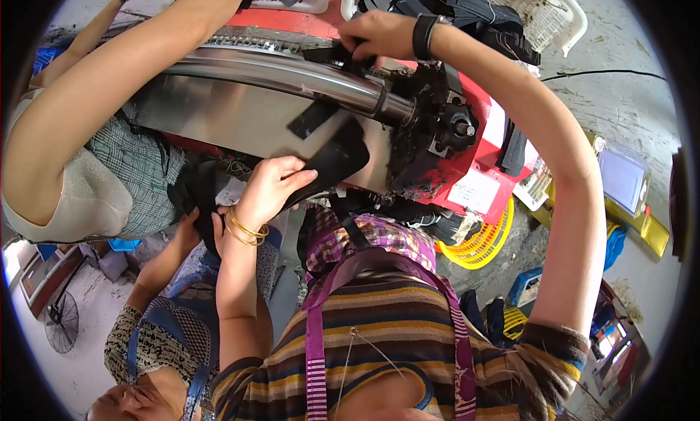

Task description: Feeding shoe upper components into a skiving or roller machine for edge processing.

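Note:
My left hand [273, 187], with gold bangles at the wrist, pinches a dark flat black piece [341, 156] between thumb and fingers. The piece extends onto the metal plate [219, 118] in front of the shiny roller [284, 74]. A smaller black strip [313, 120] lies on that plate, close to the roller. Across the roller, my right hand [375, 38], wearing a black wristband, has its fingers curled on a black strip [328, 55]. Dark fluff and a black hand knob [458, 128] sit at the roller's right end.
Left of me, a co-worker's arm [124, 85] reaches over the machine; another person's hand [186, 231] holds dark material. White baskets [576, 20] with black pieces stand beyond the machine. A yellow basket [481, 249] is below its red end [477, 180].

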### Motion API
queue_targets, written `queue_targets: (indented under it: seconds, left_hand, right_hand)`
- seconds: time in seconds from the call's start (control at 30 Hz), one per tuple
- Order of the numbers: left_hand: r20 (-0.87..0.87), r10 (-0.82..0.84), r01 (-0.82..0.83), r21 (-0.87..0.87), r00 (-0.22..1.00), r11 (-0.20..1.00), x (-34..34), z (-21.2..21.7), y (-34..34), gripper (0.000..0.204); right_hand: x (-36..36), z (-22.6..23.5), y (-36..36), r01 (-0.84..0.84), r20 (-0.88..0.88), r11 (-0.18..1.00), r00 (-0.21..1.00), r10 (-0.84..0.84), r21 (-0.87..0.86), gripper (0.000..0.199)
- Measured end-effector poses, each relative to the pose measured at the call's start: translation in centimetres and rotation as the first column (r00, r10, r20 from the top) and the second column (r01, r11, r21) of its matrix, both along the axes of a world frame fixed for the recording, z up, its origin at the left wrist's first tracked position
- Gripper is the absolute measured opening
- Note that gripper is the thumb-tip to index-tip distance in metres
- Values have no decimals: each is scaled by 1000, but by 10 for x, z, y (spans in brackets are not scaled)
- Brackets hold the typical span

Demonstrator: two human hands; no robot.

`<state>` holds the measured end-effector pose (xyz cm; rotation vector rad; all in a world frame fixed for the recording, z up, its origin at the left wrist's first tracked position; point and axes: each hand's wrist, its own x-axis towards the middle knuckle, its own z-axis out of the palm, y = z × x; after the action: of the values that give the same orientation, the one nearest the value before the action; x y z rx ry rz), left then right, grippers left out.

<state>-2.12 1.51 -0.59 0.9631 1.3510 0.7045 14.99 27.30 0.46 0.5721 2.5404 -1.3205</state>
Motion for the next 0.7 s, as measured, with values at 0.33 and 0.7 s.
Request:
queue_targets:
  seconds: [0.33,0.7]
  left_hand:
    - [-140,8,-50,-299,990,953,9,5,18,37]
    - [-119,82,-104,-193,990,976,10,11,-4,31]
  right_hand:
    - [6,-8,-12,-277,-34,863,946,321,423,7]
    - [13,1,25,89,-185,863,983,5,497,13]
